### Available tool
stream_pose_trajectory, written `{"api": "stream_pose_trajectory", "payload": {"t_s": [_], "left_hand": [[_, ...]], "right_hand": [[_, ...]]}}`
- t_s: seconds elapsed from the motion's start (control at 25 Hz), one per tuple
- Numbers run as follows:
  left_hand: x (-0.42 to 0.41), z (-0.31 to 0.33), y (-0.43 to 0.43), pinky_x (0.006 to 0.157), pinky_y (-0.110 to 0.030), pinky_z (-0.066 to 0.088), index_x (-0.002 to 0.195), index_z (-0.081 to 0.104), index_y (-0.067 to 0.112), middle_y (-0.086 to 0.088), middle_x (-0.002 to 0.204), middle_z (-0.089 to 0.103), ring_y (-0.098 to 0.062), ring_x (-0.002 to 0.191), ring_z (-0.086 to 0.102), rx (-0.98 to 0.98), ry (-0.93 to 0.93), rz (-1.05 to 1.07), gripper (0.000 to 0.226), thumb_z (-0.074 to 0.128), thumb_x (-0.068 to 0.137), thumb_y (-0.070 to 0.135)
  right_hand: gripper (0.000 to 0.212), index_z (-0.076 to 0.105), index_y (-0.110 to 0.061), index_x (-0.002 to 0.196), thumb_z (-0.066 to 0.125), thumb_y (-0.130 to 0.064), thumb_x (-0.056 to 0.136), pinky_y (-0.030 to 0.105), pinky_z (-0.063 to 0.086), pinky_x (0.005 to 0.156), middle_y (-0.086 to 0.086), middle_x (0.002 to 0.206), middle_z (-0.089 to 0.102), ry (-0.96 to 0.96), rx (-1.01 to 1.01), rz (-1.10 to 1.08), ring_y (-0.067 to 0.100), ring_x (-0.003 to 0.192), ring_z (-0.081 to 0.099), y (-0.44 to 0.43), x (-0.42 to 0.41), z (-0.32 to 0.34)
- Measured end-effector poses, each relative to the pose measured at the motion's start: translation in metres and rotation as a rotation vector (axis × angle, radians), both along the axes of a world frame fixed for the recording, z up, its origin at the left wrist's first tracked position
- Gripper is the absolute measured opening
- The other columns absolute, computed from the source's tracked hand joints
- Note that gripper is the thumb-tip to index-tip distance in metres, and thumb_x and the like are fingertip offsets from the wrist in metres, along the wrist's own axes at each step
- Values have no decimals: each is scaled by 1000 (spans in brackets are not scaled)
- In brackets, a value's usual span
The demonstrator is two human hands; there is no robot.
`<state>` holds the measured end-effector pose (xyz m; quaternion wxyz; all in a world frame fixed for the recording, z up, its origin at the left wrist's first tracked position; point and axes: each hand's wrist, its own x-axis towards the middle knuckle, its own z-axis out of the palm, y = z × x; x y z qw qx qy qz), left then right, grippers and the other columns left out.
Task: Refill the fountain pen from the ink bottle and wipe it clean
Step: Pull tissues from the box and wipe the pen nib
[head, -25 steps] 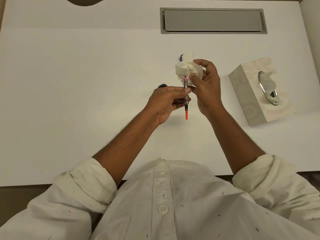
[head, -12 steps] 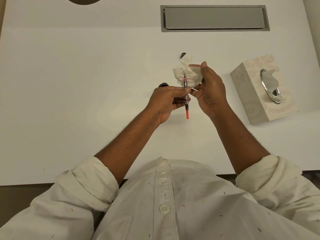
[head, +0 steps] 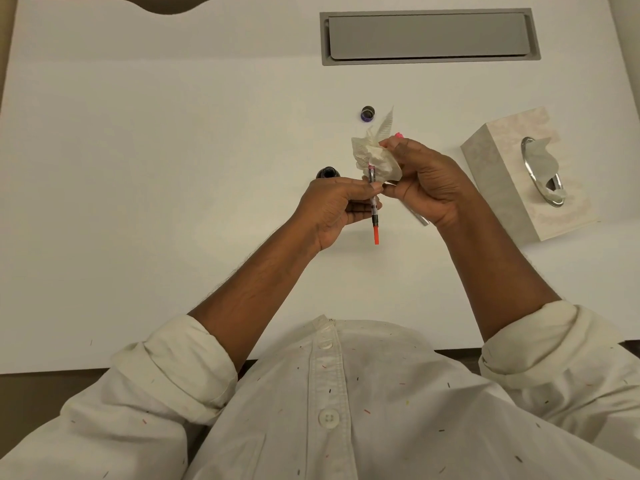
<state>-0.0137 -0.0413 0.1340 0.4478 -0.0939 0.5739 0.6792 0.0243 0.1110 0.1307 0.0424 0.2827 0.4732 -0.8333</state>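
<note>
Likely light, slick and nib-fragile, the slim clear fountain pen with orange end (head: 374, 211) is best held mid-body, where the left hand (head: 332, 209) pinches it above the white desk (head: 138, 168); beyond, the right hand (head: 427, 183) clutches crumpled white tissue (head: 375, 157) round its tip.

A white table (head: 138, 168) fills most of the view. A long grey cable flap (head: 429, 36) sits flush near its far edge, right of centre. A curved cut-out (head: 166, 3) notches the far-left edge. Brown floor (head: 34, 403) shows past the near edge. The light is soft and even.
</note>
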Motion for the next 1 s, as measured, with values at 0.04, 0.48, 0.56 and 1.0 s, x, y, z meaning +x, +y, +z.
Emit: {"api": "stream_pose_trajectory", "payload": {"t_s": [0.04,0.48,0.56,1.0], "left_hand": [[0,0,0,80,-38,58,86,65,-8,-11,66,64,-26,68,66,-2,-4,1,10,66,80,0],[-2,1,2,80,-37,58,81,66,-5,-6,58,66,-26,67,67,-33,47,-76,5,66,80,0],[-2,2,4,80,-38,57,78,66,-4,-4,56,67,-25,67,67,-39,67,-85,4,65,80,-1],[0,-3,9,85,-40,56,87,64,-10,-3,56,67,-23,63,67,-61,62,-53,12,66,80,-1]], "right_hand": [[11,65,-7,94,63,-14,86,53,49,97,12,108,67,-16,-12,-4,33,104,65,3,0,1],[14,54,-11,96,59,-1,88,45,52,88,12,107,65,-91,6,129,25,91,67,12,-3,6],[25,55,-11,110,59,0,88,41,55,83,10,112,64,-88,12,138,23,92,67,13,-4,6],[20,65,-1,100,70,0,81,38,55,70,13,149,37,-160,312,57,29,94,65,5,-7,0]]}}
